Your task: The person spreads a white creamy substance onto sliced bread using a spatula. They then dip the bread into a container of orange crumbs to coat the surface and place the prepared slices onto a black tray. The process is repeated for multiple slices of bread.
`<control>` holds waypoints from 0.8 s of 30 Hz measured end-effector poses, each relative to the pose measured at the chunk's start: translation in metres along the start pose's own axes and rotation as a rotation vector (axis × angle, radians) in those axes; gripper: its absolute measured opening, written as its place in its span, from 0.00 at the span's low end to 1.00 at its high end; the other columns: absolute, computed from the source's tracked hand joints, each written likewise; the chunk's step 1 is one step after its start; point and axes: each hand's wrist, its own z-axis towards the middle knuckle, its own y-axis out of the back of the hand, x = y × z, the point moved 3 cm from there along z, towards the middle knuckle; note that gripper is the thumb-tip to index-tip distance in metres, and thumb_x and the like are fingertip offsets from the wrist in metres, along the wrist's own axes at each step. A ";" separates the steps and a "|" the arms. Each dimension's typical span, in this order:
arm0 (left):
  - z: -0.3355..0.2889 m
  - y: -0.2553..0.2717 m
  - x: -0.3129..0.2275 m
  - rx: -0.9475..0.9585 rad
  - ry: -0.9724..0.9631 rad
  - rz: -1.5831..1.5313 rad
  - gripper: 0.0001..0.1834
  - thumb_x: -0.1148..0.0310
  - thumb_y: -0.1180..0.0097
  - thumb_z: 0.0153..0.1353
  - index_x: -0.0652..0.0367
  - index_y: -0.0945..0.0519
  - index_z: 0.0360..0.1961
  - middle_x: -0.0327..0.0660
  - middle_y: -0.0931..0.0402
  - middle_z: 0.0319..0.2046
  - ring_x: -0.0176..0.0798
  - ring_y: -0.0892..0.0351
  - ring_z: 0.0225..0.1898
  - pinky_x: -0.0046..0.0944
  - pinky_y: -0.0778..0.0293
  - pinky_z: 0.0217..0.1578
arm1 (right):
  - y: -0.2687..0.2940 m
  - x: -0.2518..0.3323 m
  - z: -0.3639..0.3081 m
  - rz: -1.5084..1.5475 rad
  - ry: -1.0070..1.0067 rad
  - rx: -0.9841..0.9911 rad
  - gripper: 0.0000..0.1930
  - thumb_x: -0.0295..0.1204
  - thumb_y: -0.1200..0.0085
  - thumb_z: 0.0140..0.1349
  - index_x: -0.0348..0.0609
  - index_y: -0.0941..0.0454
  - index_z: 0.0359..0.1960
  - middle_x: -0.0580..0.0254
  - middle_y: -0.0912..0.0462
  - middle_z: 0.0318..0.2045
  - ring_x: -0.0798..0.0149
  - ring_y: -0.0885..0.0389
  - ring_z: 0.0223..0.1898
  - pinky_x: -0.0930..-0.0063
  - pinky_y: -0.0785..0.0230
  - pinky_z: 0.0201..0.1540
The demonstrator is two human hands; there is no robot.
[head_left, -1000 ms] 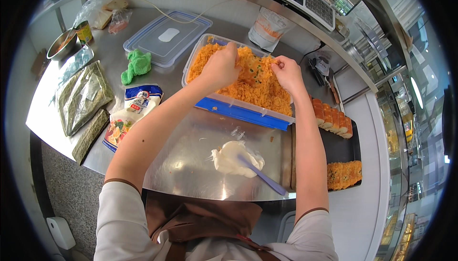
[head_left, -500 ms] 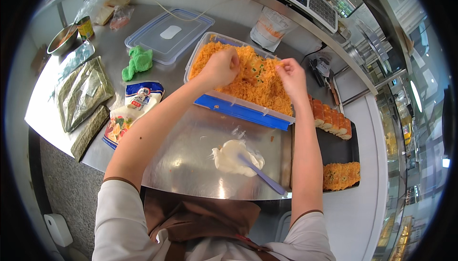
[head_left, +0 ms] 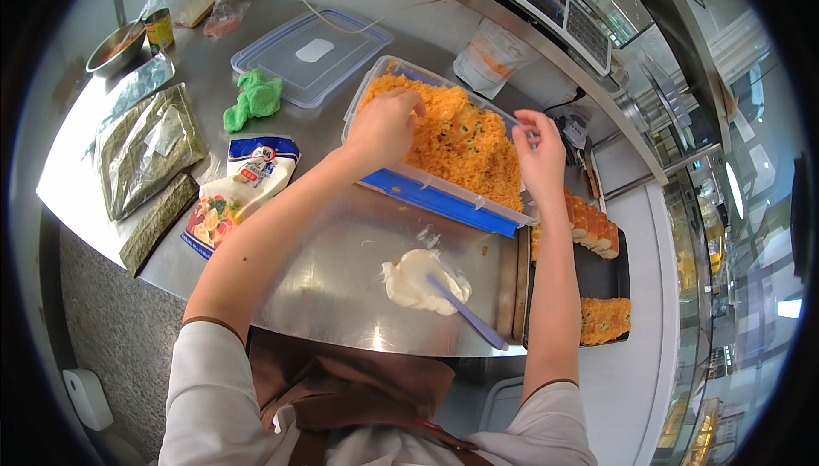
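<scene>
A clear plastic tub [head_left: 517, 218] holds a heap of fluffy orange floss [head_left: 478, 172]. Partly buried in it lies a piece of bread dotted with green bits [head_left: 450, 132], dusted with the same floss. My left hand [head_left: 386, 129] is over the tub's left half, its curled fingers down in the floss and partly hidden behind the hand. At the tub's right rim, my right hand [head_left: 541, 152] is raised with its fingers loosely bent and apart, nothing visible in them.
On the steel table, a purple spatula [head_left: 478, 321] rests in white cream [head_left: 418, 281]. A dark tray [head_left: 606, 275] with bread rolls [head_left: 589, 225] and a floss-coated piece [head_left: 606, 319] stands right. Left are a blue-white pouch [head_left: 243, 189], seaweed sheets [head_left: 153, 155], a green cloth [head_left: 253, 99] and a lid [head_left: 311, 52].
My right hand has moved right, off the floss to the tub's rim, and its fingers have opened. My left hand has shifted slightly left and down into the floss; more floss covers the bread.
</scene>
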 end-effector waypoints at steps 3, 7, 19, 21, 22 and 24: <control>-0.001 -0.006 0.006 -0.113 -0.024 0.025 0.11 0.80 0.51 0.61 0.60 0.20 0.43 0.50 0.21 0.45 0.54 0.23 0.49 0.49 0.27 0.49 | -0.020 0.021 0.017 0.049 0.132 0.180 0.19 0.29 0.40 0.62 0.43 0.23 0.55 0.53 0.22 0.54 0.54 0.21 0.55 0.63 0.31 0.58; -0.006 -0.008 -0.003 -0.133 0.047 0.060 0.12 0.80 0.52 0.61 0.60 0.21 0.44 0.48 0.22 0.48 0.53 0.25 0.53 0.49 0.28 0.51 | -0.032 0.002 0.029 -0.207 0.140 0.366 0.40 0.44 0.33 0.54 0.41 0.34 0.66 0.50 0.29 0.64 0.53 0.33 0.67 0.56 0.49 0.72; 0.001 -0.004 -0.008 0.150 0.087 0.277 0.13 0.70 0.38 0.53 0.61 0.17 0.41 0.50 0.21 0.45 0.51 0.23 0.53 0.47 0.25 0.53 | -0.040 -0.005 0.058 -0.288 -0.099 0.512 0.40 0.49 0.28 0.39 0.38 0.23 0.54 0.48 0.14 0.47 0.50 0.17 0.52 0.62 0.31 0.61; 0.002 -0.010 -0.006 0.278 0.039 0.293 0.15 0.69 0.36 0.52 0.61 0.16 0.41 0.50 0.20 0.43 0.52 0.20 0.50 0.47 0.24 0.51 | -0.033 -0.009 0.059 -0.340 -0.112 0.489 0.38 0.48 0.28 0.39 0.38 0.22 0.52 0.49 0.14 0.46 0.51 0.15 0.49 0.62 0.27 0.56; 0.004 -0.014 -0.004 0.343 0.014 0.300 0.15 0.69 0.36 0.51 0.61 0.16 0.42 0.50 0.19 0.43 0.53 0.19 0.49 0.48 0.23 0.50 | -0.030 -0.010 0.060 -0.366 -0.119 0.478 0.38 0.48 0.28 0.39 0.38 0.21 0.51 0.49 0.14 0.45 0.51 0.15 0.48 0.63 0.25 0.53; 0.014 -0.024 0.005 0.376 0.079 0.298 0.16 0.65 0.33 0.52 0.60 0.17 0.41 0.49 0.18 0.40 0.53 0.18 0.45 0.48 0.23 0.46 | -0.033 -0.004 0.054 -0.399 -0.161 0.522 0.38 0.49 0.27 0.39 0.38 0.21 0.50 0.49 0.14 0.45 0.51 0.15 0.49 0.62 0.26 0.55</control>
